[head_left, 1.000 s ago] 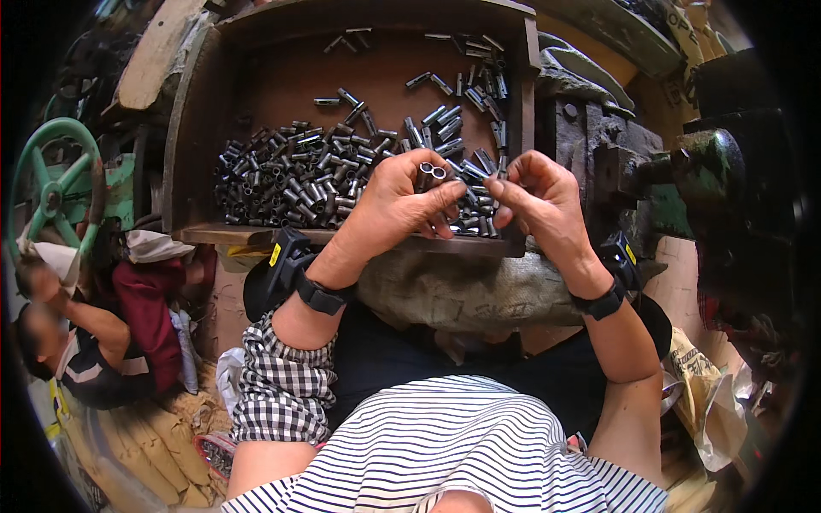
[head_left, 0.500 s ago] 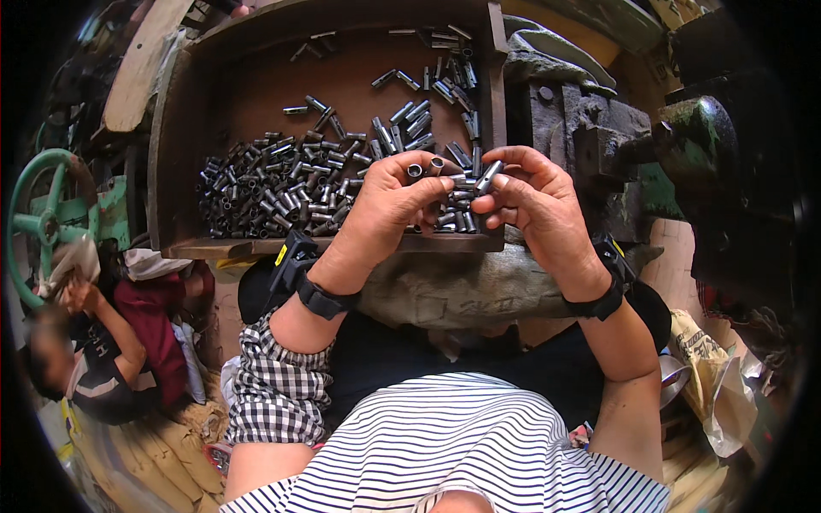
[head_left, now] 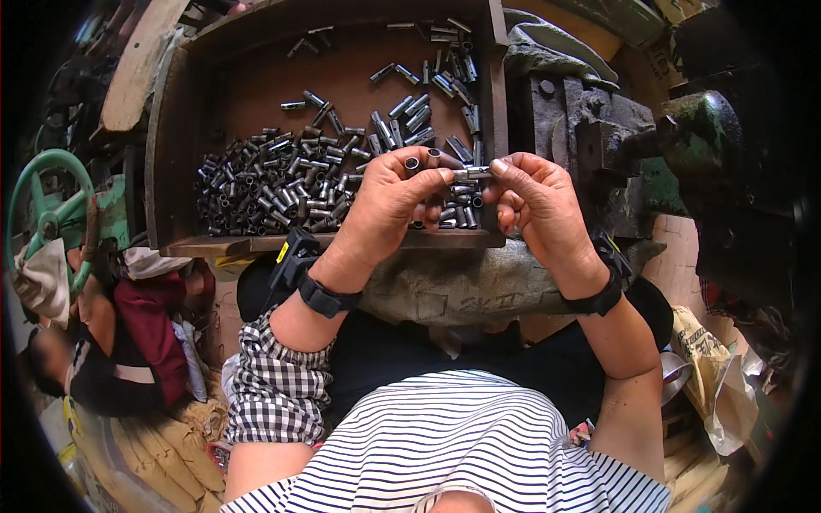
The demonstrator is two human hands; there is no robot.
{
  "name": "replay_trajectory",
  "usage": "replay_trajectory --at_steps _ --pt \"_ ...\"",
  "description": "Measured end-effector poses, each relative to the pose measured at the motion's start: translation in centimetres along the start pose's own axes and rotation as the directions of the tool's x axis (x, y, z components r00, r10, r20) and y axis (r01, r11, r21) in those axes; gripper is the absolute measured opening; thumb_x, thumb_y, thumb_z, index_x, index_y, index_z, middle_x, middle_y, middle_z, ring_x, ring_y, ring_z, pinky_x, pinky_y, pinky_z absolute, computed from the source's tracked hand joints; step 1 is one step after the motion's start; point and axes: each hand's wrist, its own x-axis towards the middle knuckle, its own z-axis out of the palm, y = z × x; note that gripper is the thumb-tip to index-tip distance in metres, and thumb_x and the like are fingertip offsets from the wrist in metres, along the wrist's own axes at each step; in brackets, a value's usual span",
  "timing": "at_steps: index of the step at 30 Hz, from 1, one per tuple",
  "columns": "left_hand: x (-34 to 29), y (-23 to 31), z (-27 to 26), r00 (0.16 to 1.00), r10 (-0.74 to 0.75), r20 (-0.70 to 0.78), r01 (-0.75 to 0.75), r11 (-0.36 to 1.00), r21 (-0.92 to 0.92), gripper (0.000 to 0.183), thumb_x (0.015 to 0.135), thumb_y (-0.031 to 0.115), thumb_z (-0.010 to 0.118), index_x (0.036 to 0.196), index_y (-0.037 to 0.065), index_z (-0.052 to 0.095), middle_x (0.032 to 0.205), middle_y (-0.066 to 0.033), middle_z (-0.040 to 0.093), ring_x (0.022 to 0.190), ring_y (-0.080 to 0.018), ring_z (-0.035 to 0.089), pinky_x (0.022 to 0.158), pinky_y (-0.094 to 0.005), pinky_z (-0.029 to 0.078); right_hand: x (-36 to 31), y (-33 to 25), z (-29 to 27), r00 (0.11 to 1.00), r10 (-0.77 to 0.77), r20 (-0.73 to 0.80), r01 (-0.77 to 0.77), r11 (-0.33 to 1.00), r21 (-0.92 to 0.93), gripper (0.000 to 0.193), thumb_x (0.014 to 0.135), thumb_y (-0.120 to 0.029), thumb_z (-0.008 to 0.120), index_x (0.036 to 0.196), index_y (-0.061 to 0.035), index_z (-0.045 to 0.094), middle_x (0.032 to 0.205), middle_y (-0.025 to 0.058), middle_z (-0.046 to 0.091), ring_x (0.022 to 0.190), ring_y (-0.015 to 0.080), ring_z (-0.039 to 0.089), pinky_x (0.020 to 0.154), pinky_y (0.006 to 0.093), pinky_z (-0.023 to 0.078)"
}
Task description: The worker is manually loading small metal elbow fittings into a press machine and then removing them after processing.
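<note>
Above the near wall of a wooden tray, my left hand [head_left: 389, 195] is closed around several short metal tubes [head_left: 412, 163], two of them with open ends facing up. Between its thumb and fingers, a shiny slotted metal tube [head_left: 470, 173] lies level and points right. My right hand [head_left: 545, 195] pinches the right end of that metal piece with thumb and forefinger, its other fingers curled. Whether this is one tube or two end to end, I cannot tell. Slotted tubes [head_left: 416, 115] and a heap of plain short tubes [head_left: 282, 184] lie in the tray beyond my hands.
The wooden tray [head_left: 359, 245] has raised walls. A dark, greasy machine [head_left: 590, 128] stands close on the right. A sack [head_left: 453, 286] lies below the tray. At far left, a co-worker [head_left: 103, 342] sits by a green handwheel [head_left: 47, 224].
My right hand's tilted tube has turned level, in line with the metal piece at my left fingertips. My left hand has barely moved. At left, the co-worker and handwheel have shifted.
</note>
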Motion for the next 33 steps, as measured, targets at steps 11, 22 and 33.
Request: replay_trajectory --at_steps 11,22,33 --pt "-0.7 0.1 0.8 0.991 0.129 0.028 -0.132 0.954 0.270 0.015 0.084 0.012 0.065 0.094 0.000 0.062 0.072 -0.0005 0.060 0.053 -0.0056 0.056 0.046 -0.0176 0.048 0.3 -0.1 -0.3 0.992 0.122 0.045 -0.125 0.988 0.086 0.016 0.088 -0.018 0.062 0.088 -0.0020 0.059 0.071 0.0080 0.065 0.047 0.0060 0.057 0.041 0.0165 0.045" --pt "-0.8 0.4 1.7 0.999 0.042 -0.022 -0.036 0.976 0.215 0.013 0.085 0.010 0.063 0.093 0.000 0.060 0.073 -0.0026 0.060 0.054 -0.0079 0.055 0.048 -0.0196 0.047 -0.9 -0.8 0.2 0.994 -0.029 0.110 0.055 0.968 -0.245 0.022 0.087 -0.021 0.062 0.091 0.0012 0.059 0.069 0.0050 0.062 0.048 0.0052 0.054 0.041 0.0186 0.043" --pt "-0.8 0.2 2.1 0.963 0.257 -0.081 -0.227 0.936 0.267 0.016 0.083 0.011 0.065 0.093 0.001 0.059 0.071 -0.0034 0.059 0.053 -0.0102 0.056 0.047 -0.0210 0.047 -26.9 -11.6 -4.6 0.210 -0.966 0.149 0.468 -0.034 -0.883 0.037 0.090 -0.023 0.050 0.111 0.0081 0.050 0.089 0.0192 0.058 0.078 0.0251 0.058 0.072 0.0323 0.049"
